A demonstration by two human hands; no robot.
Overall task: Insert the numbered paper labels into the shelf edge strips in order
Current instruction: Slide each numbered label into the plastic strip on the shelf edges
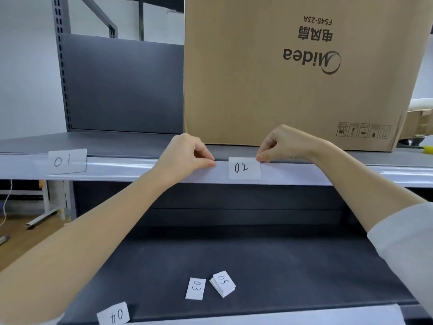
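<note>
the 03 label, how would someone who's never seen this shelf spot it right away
Look at the dark lower shelf under the hands. Near its front edge lie loose white paper slips; the 03 label is the single flat one in the middle. To its right sits a small stack topped 05, and the 04 slip lies further left at the front edge.

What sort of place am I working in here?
Likely a stockroom or warehouse: grey metal shelving with a label strip on its edge, and a large cardboard carton stored on the shelf.
</note>
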